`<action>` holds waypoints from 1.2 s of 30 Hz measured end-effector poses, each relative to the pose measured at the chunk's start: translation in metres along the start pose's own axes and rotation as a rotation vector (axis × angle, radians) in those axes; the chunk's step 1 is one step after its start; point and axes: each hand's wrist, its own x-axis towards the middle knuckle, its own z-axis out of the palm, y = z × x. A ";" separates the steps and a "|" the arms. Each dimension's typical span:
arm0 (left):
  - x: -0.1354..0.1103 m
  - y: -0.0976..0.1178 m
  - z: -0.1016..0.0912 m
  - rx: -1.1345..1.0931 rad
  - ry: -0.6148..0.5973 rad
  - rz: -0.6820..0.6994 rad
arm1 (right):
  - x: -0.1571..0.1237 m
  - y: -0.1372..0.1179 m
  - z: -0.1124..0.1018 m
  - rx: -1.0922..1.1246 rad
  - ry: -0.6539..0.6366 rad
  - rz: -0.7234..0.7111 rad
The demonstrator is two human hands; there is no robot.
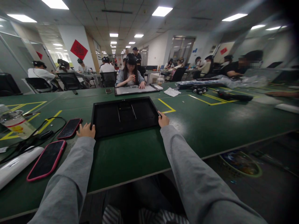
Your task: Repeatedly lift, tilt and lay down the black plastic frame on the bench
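Note:
On the green table in front of me lies a black rectangular panel (109, 121) with a raised rim, like a monitor's rear cover; two thin pale strips run up its middle. My left hand (86, 130) grips its left edge, the thumb at the rim and the other fingers bent outside. At the opposite side my right hand (163, 119) is closed around the right edge, with some fingertips hidden. Close to my left hand is a phone in a red case (69, 128); a larger phone in a pink case (46, 160) lies nearer me.
Cables (50, 124), a white device (20, 166) and a drink cup (17, 123) crowd the left. Across the table sits a person (130, 73) with a framed panel (137, 90). A tissue (172, 92) and plastic wrapping (243, 81) lie to the right. A basket (241, 163) stands below.

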 end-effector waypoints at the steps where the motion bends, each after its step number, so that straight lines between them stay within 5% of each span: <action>1: 0.000 -0.001 0.001 -0.007 0.010 0.005 | 0.000 0.000 0.000 0.002 -0.001 0.003; 13: 0.004 -0.007 0.008 -0.122 0.090 0.006 | 0.000 0.000 0.002 0.028 0.031 -0.024; 17: 0.005 -0.008 -0.011 -0.269 0.277 0.106 | 0.000 -0.009 -0.004 0.058 0.199 -0.090; 20: 0.005 -0.008 -0.031 -0.567 0.167 0.174 | 0.001 -0.021 -0.016 0.193 0.259 -0.110; 22: 0.003 -0.008 -0.042 -0.805 -0.115 0.168 | -0.001 -0.029 -0.027 0.396 0.115 -0.064; 24: -0.001 -0.009 -0.050 -0.927 -0.487 0.142 | -0.005 -0.035 -0.040 0.639 -0.231 0.000; 27: -0.011 -0.010 -0.057 -0.863 -1.004 0.118 | -0.016 -0.041 -0.059 0.861 -0.878 -0.003; 30: -0.021 -0.010 -0.060 -0.704 -1.359 0.145 | -0.026 -0.043 -0.070 0.857 -1.295 -0.045; 33: -0.025 -0.006 -0.055 -0.620 -1.409 0.141 | -0.032 -0.043 -0.069 0.844 -1.469 -0.070; 36: -0.028 0.010 -0.048 -0.744 -1.190 0.067 | -0.037 -0.052 -0.060 0.905 -1.459 -0.060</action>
